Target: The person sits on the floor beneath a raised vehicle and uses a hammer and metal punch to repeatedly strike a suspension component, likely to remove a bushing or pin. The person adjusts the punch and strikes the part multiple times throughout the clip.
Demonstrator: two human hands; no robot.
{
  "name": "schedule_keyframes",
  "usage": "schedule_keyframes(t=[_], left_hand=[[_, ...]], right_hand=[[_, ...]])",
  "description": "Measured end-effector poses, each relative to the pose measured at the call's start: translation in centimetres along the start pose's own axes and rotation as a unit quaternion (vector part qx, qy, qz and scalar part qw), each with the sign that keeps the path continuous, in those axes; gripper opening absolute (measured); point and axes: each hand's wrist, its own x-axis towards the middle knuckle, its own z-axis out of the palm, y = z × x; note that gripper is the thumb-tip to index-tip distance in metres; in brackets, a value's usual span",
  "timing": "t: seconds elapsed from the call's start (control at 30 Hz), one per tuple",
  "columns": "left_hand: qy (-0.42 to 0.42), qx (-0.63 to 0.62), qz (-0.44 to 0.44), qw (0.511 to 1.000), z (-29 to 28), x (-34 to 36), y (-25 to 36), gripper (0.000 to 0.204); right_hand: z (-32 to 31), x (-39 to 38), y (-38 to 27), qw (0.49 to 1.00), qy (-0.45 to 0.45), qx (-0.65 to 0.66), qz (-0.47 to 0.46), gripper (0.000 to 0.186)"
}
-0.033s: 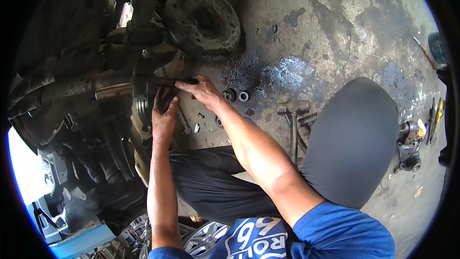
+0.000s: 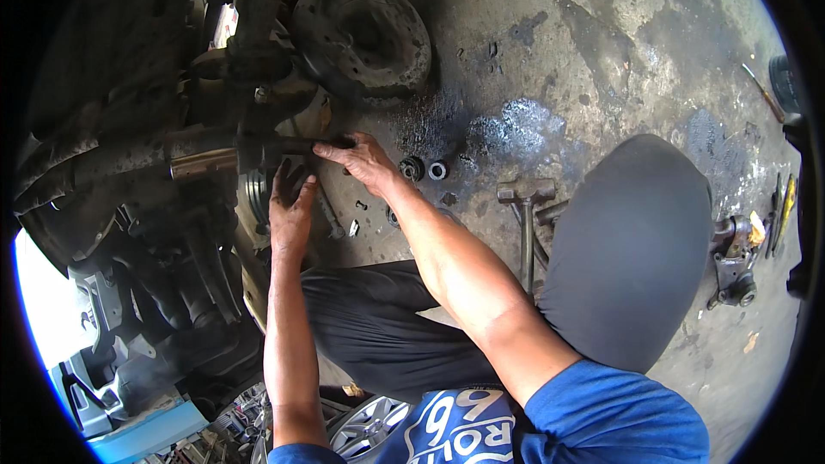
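Observation:
My right hand (image 2: 365, 163) grips the dark end of the axle shaft (image 2: 302, 145) under the vehicle. Just below it, my left hand (image 2: 290, 210) has its fingers curved around a dark piece I cannot make out, beside the axle's mounting (image 2: 251, 198). A long bolt or bar lies on the floor behind my hands. Two ring-shaped parts, a dark one (image 2: 411, 169) and a lighter one (image 2: 437, 169), sit on the floor right of my right hand. Small bolts (image 2: 361, 205) lie nearby.
A large round dusty plate (image 2: 369, 34) sits beyond my hands. A sledgehammer (image 2: 526, 232) lies by my bent knee (image 2: 627, 241). Farther right are a metal knuckle part (image 2: 732, 279) and several hand tools (image 2: 786, 202). Vehicle underbody (image 2: 155, 275) fills the left side, with an alloy wheel (image 2: 369, 425) near me.
The fingers of my left hand have shifted very slightly, and my right knee has risen a little in the picture. Otherwise things look the same.

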Motion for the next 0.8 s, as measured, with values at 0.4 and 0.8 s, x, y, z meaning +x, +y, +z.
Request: schedule_keyframes(t=[0.4,0.8], left_hand=[[0.043,-0.128,-0.089,0.987,-2.5,1.1,-0.1,0.045],[-0.072,-0.315,-0.101,0.941,2.9,6.5,0.2,0.049]], right_hand=[[-0.4,0.6,-1.1,0.990,0.047,-0.061,-0.115,0.061],[-0.6,1.8,-0.2,0.993,-0.012,-0.023,-0.116,0.044]])
